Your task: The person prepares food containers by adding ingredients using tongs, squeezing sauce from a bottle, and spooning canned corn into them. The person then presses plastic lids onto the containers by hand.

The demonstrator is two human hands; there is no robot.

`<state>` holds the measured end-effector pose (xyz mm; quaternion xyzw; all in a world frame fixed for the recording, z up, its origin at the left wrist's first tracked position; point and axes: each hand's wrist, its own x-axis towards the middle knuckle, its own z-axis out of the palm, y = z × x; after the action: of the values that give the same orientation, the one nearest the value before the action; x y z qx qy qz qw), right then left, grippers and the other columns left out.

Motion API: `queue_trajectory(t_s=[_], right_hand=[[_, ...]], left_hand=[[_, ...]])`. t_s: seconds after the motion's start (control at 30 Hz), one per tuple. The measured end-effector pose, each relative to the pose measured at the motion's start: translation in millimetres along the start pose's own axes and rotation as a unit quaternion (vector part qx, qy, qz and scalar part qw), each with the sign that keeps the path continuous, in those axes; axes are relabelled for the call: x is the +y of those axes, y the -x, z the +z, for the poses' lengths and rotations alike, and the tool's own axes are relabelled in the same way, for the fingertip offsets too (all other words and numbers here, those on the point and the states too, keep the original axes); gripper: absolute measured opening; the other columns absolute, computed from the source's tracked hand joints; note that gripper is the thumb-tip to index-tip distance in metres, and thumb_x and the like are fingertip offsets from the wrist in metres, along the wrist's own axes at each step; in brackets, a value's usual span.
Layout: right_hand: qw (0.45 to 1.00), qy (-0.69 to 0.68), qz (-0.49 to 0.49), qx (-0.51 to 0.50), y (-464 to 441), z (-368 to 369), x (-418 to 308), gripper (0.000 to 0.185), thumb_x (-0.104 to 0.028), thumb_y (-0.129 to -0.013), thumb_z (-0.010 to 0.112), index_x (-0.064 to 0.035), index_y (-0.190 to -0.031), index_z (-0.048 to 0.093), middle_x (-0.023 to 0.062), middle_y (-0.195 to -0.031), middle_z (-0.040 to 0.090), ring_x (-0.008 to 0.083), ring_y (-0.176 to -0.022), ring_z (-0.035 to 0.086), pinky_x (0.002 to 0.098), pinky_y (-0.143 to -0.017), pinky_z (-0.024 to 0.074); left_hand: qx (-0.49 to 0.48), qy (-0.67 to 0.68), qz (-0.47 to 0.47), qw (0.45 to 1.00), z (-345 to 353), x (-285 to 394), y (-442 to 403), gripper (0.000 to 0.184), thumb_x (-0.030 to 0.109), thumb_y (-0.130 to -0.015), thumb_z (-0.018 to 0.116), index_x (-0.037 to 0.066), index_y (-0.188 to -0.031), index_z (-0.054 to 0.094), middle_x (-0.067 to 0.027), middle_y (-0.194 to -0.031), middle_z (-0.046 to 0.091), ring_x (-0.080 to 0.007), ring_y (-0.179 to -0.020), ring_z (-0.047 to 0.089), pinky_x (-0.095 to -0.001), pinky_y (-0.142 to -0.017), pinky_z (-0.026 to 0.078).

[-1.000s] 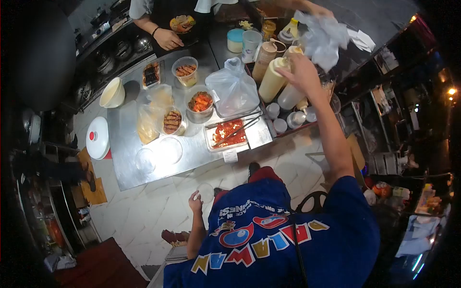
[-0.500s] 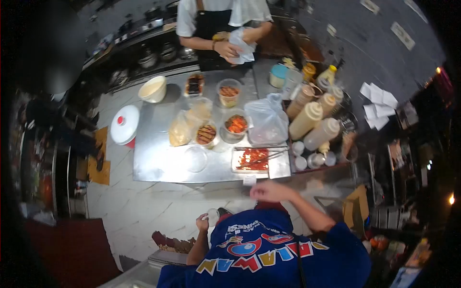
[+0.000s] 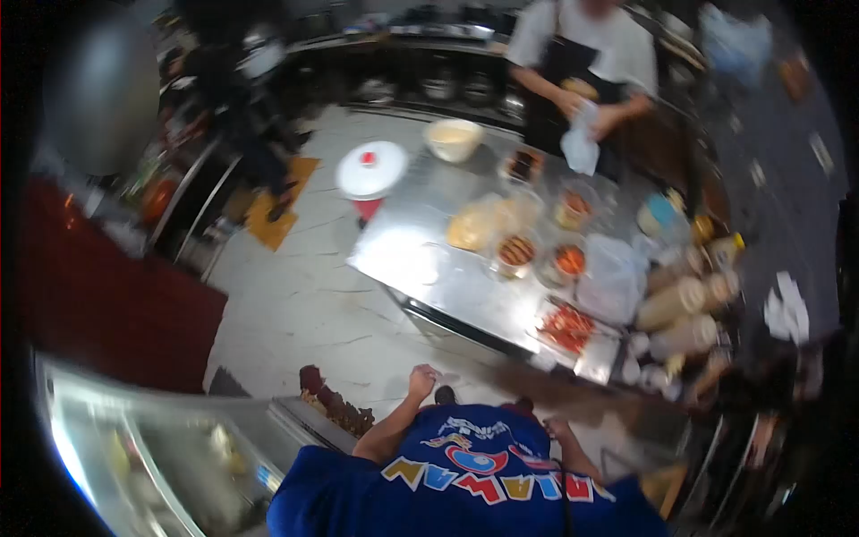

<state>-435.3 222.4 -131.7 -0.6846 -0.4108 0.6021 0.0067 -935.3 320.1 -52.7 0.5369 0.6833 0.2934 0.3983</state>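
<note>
A clear plastic lid [image 3: 446, 379] is in the left hand [image 3: 421, 382], above the marble-like floor [image 3: 295, 313]; the fingers grasp it, but its outline is blurred. The right hand [image 3: 556, 429] is low beside the blue shirt [image 3: 340, 492], and I cannot tell whether its fingers are released or clenched. On this shirt, "ALAWAN" can be read upside down in coloured letters; the smaller white writing is too blurred. Ahead is the shiny metal worktop [image 3: 403, 259], with round see-through tubs [image 3: 516, 254], a shallow tray [image 3: 565, 328] of red food and a smooth whitish bowl [image 3: 453, 140]. A thin plastic bag [image 3: 614, 280] stands between the tubs and squeeze bottles [image 3: 671, 302]. Across, another person [image 3: 573, 63] holds a white cloth-like piece [image 3: 582, 141].
</note>
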Motion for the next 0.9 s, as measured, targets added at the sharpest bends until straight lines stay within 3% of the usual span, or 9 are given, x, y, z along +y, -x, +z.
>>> queue_trajectory(t_s=[0.07, 0.13, 0.27, 0.4, 0.47, 0.63, 0.73, 0.83, 0.9], right_hand=[[0.986, -0.165, 0.010, 0.007, 26, -4, -69, 0.022, -0.024, -0.084, 0.068, -0.0051, -0.090, 0.077, 0.0060, -0.076, 0.069, 0.0189, -0.065, 0.065, 0.0367, -0.056, 0.0538], [1.000, 0.014, -0.027, 0.002, -11, 9, -96, 0.025, -0.019, -0.083, 0.067, -0.0081, -0.103, 0.076, 0.0050, -0.084, 0.073, 0.0197, -0.071, 0.067, 0.0353, -0.058, 0.0537], [0.934, 0.289, -0.206, 0.020, -10, 45, -191, 0.027, -0.022, -0.086, 0.068, -0.0046, -0.107, 0.075, 0.0131, -0.107, 0.074, 0.0204, -0.100, 0.069, 0.0321, -0.090, 0.0537], [0.926, 0.055, -0.350, -0.131, 80, 71, -344, 0.083, -0.047, -0.082, 0.078, -0.0034, -0.145, 0.046, 0.0197, -0.138, 0.057, 0.0273, -0.126, 0.055, 0.0388, -0.105, 0.0440], [0.873, 0.154, -0.458, -0.074, 108, 83, -395, 0.093, -0.049, -0.081, 0.078, -0.0032, -0.150, 0.037, 0.0226, -0.148, 0.047, 0.0331, -0.136, 0.047, 0.0391, -0.111, 0.0379], [0.839, 0.186, -0.495, -0.125, 123, 86, -452, 0.068, -0.033, -0.095, 0.066, -0.0035, -0.150, 0.038, 0.0187, -0.132, 0.062, 0.0280, -0.125, 0.058, 0.0379, -0.103, 0.0451], [0.890, 0.017, -0.448, -0.083, 148, 71, -458, 0.052, -0.021, -0.100, 0.059, -0.0031, -0.145, 0.042, 0.0155, -0.120, 0.069, 0.0248, -0.109, 0.067, 0.0359, -0.092, 0.0534], [0.879, -0.275, -0.361, -0.148, 164, 54, -451, 0.038, -0.019, -0.101, 0.058, -0.0031, -0.135, 0.049, 0.0144, -0.116, 0.069, 0.0216, -0.096, 0.070, 0.0327, -0.082, 0.0581], [0.877, -0.287, -0.367, -0.118, 156, 53, -438, 0.029, -0.019, -0.099, 0.061, -0.0030, -0.121, 0.051, 0.0138, -0.106, 0.070, 0.0200, -0.088, 0.070, 0.0331, -0.074, 0.0597]], left_hand=[[0.037, -0.034, -0.016, 0.999, -17, -2, 14, 0.024, 0.005, -0.068, 0.061, 0.017, -0.080, 0.078, -0.0119, -0.088, 0.071, -0.0351, -0.095, 0.063, -0.0421, -0.091, 0.051], [0.071, -0.052, -0.046, 0.995, -42, 6, 34, 0.024, 0.005, -0.068, 0.061, 0.016, -0.080, 0.078, -0.0132, -0.088, 0.071, -0.0357, -0.091, 0.064, -0.0415, -0.088, 0.053], [0.117, -0.085, -0.004, 0.989, -76, 5, 41, 0.025, 0.001, -0.071, 0.060, 0.013, -0.083, 0.078, -0.0120, -0.092, 0.073, -0.0296, -0.092, 0.067, -0.0382, -0.086, 0.054], [0.060, 0.182, -0.002, 0.981, -106, 42, 37, 0.025, -0.006, -0.080, 0.057, 0.005, -0.094, 0.075, -0.0129, -0.114, 0.071, -0.0192, -0.103, 0.067, -0.0304, -0.087, 0.053], [-0.014, 0.207, 0.040, 0.977, -114, 65, 19, 0.026, -0.006, -0.085, 0.056, 0.002, -0.103, 0.073, -0.0139, -0.125, 0.067, -0.0185, -0.109, 0.065, -0.0296, -0.090, 0.053], [-0.051, 0.308, 0.064, 0.948, -135, 166, 2, 0.027, 0.001, -0.090, 0.059, 0.002, -0.115, 0.069, -0.0139, -0.140, 0.058, -0.0203, -0.112, 0.063, -0.0341, -0.095, 0.050], [-0.015, 0.333, 0.072, 0.940, -145, 207, 0, 0.039, 0.010, -0.094, 0.062, 0.004, -0.132, 0.059, -0.0114, -0.141, 0.056, -0.0196, -0.117, 0.060, -0.0326, -0.096, 0.047], [-0.086, 0.547, -0.057, 0.831, -141, 223, 0, 0.044, 0.016, -0.097, 0.064, 0.005, -0.138, 0.053, -0.0115, -0.137, 0.059, -0.0234, -0.126, 0.053, -0.0399, -0.107, 0.041], [-0.140, 0.501, -0.085, 0.850, -122, 214, -1, 0.035, 0.021, -0.100, 0.061, 0.005, -0.130, 0.056, -0.0120, -0.126, 0.064, -0.0228, -0.109, 0.062, -0.0367, -0.091, 0.051]])
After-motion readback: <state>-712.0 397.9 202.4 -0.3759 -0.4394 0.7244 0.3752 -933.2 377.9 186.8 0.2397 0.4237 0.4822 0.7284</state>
